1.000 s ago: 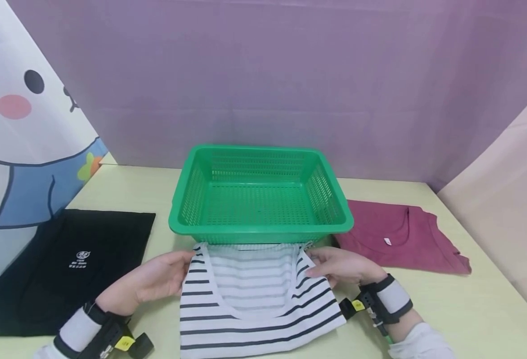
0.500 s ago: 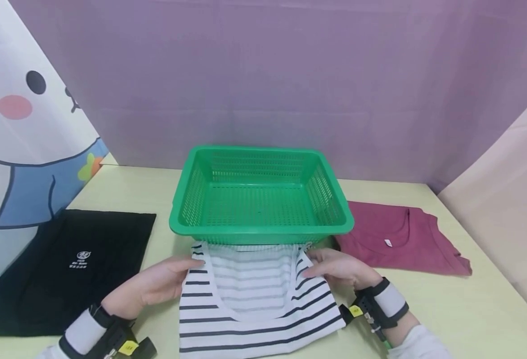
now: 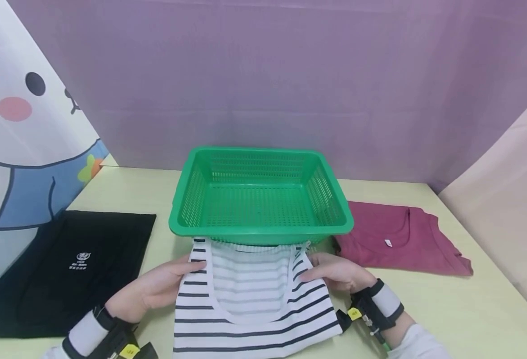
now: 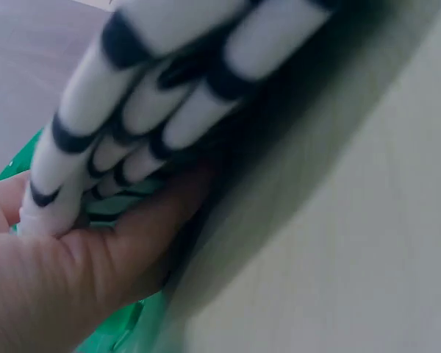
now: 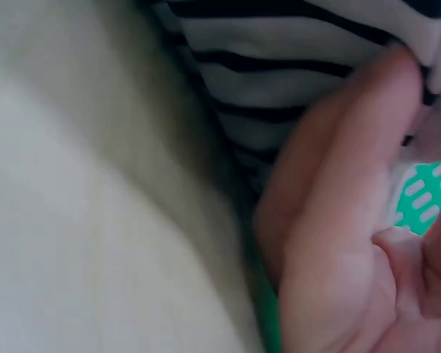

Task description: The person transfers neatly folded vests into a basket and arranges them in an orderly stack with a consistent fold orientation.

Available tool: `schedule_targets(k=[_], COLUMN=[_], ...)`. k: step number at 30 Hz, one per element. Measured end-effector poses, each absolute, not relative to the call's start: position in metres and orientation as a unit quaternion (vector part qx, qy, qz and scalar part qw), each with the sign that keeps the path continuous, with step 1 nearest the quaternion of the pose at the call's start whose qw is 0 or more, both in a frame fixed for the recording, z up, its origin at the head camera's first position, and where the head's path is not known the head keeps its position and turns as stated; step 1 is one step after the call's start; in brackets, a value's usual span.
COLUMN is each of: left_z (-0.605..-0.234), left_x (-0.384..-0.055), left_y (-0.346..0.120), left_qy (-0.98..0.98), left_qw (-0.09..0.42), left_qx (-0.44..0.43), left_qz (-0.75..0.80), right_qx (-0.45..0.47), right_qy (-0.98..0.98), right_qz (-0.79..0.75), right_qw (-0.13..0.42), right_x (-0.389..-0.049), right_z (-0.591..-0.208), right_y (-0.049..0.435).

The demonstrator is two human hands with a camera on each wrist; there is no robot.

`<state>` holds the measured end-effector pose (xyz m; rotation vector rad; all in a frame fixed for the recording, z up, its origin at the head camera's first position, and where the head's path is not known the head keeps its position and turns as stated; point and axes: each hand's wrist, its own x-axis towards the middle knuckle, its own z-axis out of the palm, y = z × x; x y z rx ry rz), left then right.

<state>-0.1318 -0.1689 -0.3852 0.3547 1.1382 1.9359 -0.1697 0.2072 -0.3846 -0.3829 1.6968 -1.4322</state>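
Note:
A white shirt with dark stripes (image 3: pixel 232 335) and a wide scooped neckline lies folded in front of the basket. My left hand (image 3: pixel 157 286) grips its left side, thumb on top and fingers underneath. On the opposite side my right hand (image 3: pixel 337 271) pinches the shirt near the shoulder, thumb over the cloth. In the left wrist view several folded layers of the striped shirt (image 4: pixel 162 81) stand above the left hand (image 4: pixel 95 272). The right wrist view has the fingers of the right hand (image 5: pixel 345 184) against the striped cloth (image 5: pixel 272 81), partly under it.
A green plastic basket (image 3: pixel 260 231) stands just beyond the shirt, nothing in it. A folded black garment (image 3: pixel 106 249) with a small white print lies on the left. To the right is a folded maroon top (image 3: pixel 389 239). The pale table (image 3: pixel 429 309) ends at a purple backdrop (image 3: pixel 263 75).
My left thumb has come over the shirt's edge onto its top. Both hands have shifted slightly, and the shirt's near part has moved a little left, its cloth slightly lifted.

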Motion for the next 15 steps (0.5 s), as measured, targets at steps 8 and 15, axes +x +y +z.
schedule_targets(k=[8,15], left_z=[-0.388,-0.389], left_x=[-0.132,-0.135], left_y=[-0.167,-0.168], left_qy=[0.434,0.387], left_qw=[0.431,0.458], left_qx=[0.121,0.097], left_qz=[0.782,0.794], right_qx=[-0.154,-0.170], right_qy=[0.655,0.699], right_qz=[-0.610,-0.579], right_qw=[0.419,0.384], right_x=[-0.161,-0.154], right_z=[-0.389,-0.382], right_y=[0.195,0.184])
